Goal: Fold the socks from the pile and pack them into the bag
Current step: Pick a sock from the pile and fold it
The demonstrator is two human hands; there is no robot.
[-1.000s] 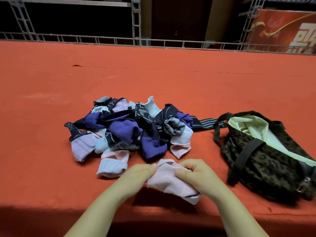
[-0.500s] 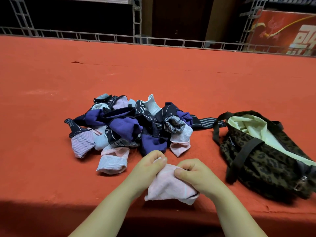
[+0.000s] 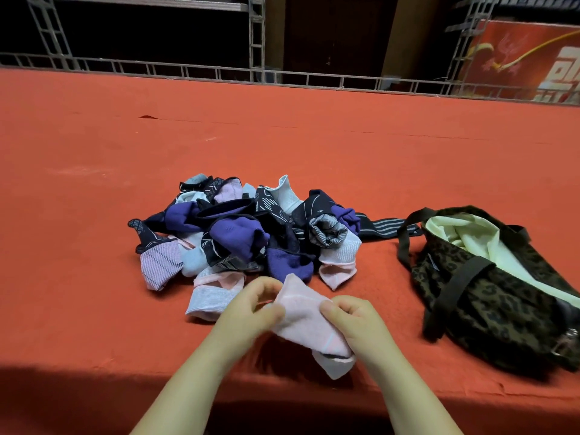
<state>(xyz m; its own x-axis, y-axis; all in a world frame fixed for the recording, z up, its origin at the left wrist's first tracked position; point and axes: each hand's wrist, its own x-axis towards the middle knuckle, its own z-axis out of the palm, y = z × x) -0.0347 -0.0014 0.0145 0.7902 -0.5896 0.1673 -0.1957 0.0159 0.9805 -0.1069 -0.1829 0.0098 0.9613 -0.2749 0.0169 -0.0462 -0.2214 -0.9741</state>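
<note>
A pale pink sock (image 3: 306, 321) is held just above the red surface near the front edge. My left hand (image 3: 251, 309) pinches its left side and my right hand (image 3: 354, 318) pinches its right side. Its cuff end hangs down toward me. Just behind my hands lies the sock pile (image 3: 244, 233), a heap of purple, navy, pink and pale blue socks. To the right sits the leopard-print bag (image 3: 489, 296), open at the top, with a cream lining showing and dark straps draped over its side.
A red cloth-covered table (image 3: 94, 183) stretches far back to a metal truss rail (image 3: 257, 73). A red banner (image 3: 527, 58) hangs at the back right. The table's front edge runs just under my forearms.
Both hands have lifted the pink sock a little and turned it, so its cuff now hangs down toward me. The pile and bag have stayed in place.
</note>
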